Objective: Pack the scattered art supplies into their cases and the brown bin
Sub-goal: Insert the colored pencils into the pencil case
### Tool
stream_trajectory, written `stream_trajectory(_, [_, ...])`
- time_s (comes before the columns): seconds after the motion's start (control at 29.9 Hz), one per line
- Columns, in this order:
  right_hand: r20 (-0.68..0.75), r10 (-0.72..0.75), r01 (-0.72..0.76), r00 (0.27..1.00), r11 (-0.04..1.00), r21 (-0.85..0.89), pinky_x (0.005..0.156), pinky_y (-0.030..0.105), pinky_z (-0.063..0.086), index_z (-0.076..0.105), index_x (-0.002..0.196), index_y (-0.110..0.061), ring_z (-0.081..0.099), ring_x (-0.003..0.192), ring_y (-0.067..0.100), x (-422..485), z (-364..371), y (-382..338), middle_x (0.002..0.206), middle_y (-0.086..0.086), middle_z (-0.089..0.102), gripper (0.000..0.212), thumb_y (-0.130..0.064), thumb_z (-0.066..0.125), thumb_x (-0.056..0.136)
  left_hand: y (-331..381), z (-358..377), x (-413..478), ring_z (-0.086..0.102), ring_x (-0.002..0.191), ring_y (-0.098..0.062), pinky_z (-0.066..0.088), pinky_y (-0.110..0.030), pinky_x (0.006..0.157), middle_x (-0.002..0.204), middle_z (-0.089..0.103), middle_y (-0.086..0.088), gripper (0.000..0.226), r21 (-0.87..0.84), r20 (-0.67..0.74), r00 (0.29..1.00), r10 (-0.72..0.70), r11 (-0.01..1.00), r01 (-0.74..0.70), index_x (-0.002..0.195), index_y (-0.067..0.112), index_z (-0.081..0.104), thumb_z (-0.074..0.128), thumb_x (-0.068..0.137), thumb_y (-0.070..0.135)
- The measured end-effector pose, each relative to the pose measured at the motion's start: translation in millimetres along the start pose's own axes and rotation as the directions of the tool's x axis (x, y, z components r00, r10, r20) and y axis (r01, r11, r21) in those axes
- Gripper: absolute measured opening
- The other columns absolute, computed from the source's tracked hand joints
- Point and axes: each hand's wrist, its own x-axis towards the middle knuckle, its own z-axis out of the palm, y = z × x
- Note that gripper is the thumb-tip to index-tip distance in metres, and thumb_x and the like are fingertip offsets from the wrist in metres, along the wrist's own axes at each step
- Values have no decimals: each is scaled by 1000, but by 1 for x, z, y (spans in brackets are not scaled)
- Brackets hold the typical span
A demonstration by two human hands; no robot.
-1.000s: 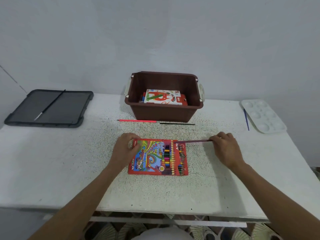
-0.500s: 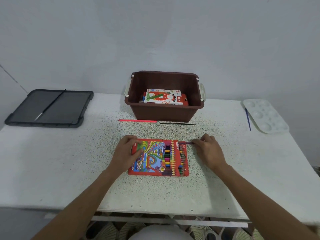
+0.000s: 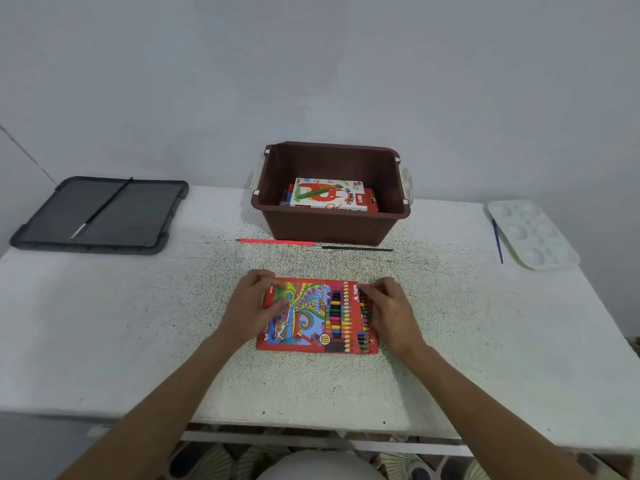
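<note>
Head view: left grip (image 3: 254,303) clasps pencil case (image 3: 313,318) left end — right grip (image 3: 388,308) curled over right end, hold unclear.

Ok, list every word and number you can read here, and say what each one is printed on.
"Color Pencil": script on the red pencil case.
"18": yellow circle on the same case.
"OIL PASTELS": on the white box inside the brown bin.
"DIY": red tag on that box.
White letters at the case's far right corner: partly hidden by the right hand, unreadable.
Other small print: too blurred to read.
</note>
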Motion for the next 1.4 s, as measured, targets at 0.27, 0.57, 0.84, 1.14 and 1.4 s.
stream_trajectory(0.27, [3,49,-50,999,993,103,85,31,43,58,131,-10,56,102,23,-5,-4,-1,114,8,66,43,-18,38,93,3,-2,13,55,101,-11,49,-25,80,112,56,0,19,45,-63,997,45,998,-43,105,13,68,67,89,22])
stream_trajectory(0.57, [-24,81,-75,996,980,183,87,31,49,50,137,-9,57,97,12,-3,-11,0,116,6,64,39,-10,49,98,2,-10,58,50,123,-39,48,-54,95,149,40,-17,47,387,-61,998,-28,921,50,142,5,43,50,95,10])
stream_trajectory(0.84, [6,81,-80,997,982,170,90,24,41,48,140,-6,58,104,17,-2,-10,1,121,10,62,43,-9,52,97,10,-24,76,58,110,-33,48,-45,85,132,56,-13,50,679,78,997,-20,733,-38,144,12,38,42,94,10])
stream_trajectory(1.14, [38,87,-93,995,981,170,90,28,45,46,141,-8,55,103,14,-2,-14,-1,121,8,61,44,-11,51,98,-2,-25,58,61,76,-35,50,-44,64,84,63,-17,23,761,-42,993,109,647,-39,96,1,64,69,74,-2])
stream_trajectory(1.4, [38,46,-51,998,989,142,89,33,49,47,140,-8,53,104,15,9,-19,-10,120,5,55,43,-14,51,98,36,-19,38,61,74,-11,44,-12,63,90,64,-5,12,125,-369,912,179,982,-142,99,4,58,65,90,8])
